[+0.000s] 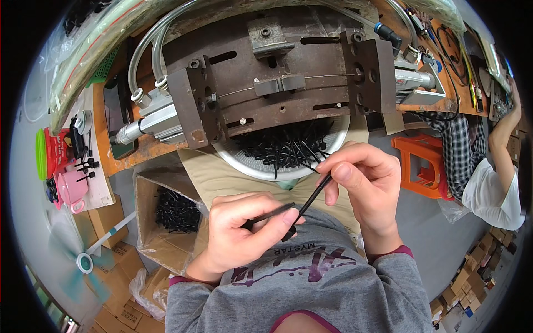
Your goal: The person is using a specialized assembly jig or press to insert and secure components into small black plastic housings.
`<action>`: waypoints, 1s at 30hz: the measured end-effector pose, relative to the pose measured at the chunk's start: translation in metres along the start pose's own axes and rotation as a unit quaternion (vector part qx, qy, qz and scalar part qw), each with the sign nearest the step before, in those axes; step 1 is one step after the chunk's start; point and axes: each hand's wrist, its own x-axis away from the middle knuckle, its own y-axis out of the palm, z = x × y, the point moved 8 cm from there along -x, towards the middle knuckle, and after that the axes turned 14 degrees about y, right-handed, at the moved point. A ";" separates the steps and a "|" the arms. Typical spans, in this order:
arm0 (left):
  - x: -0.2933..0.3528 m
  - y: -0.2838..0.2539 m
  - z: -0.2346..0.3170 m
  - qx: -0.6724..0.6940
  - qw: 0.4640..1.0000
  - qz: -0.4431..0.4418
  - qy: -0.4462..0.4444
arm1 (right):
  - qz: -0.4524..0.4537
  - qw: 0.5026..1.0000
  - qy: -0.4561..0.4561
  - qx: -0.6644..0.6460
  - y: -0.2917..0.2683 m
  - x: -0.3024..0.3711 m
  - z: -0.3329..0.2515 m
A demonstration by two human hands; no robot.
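Observation:
My left hand (236,230) is closed around a thin black rod (272,213) that pokes out past the thumb. A second black rod (313,197) slants between both hands in front of my shirt. My right hand (371,186) pinches its upper end between thumb and fingers, and its thicker lower end sits by my left fingertips. Just beyond the hands, a white basket (286,175) on my lap holds a heap of similar black rods (272,151). Some rods lie close to my right fingertips; whether that hand also grips one of them is unclear.
A brown metal fixture (283,100) with cylinders and clear hoses stands on the bench ahead. At left are a cardboard box (150,222) of black parts, a fan (84,263) and a pink cup (70,188). A person (491,191) sits by an orange stool (413,166) at right.

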 end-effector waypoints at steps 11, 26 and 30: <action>0.002 -0.002 -0.002 -0.001 0.999 0.006 -0.039 | 0.002 1.000 0.005 -0.013 -0.001 -0.001 0.003; 0.012 -0.021 -0.017 0.134 0.984 0.113 -0.019 | 0.123 0.988 0.088 0.018 -0.061 -0.051 0.105; 0.012 -0.007 -0.021 0.233 0.964 0.060 -0.116 | 0.148 0.975 0.115 0.119 -0.069 -0.059 0.135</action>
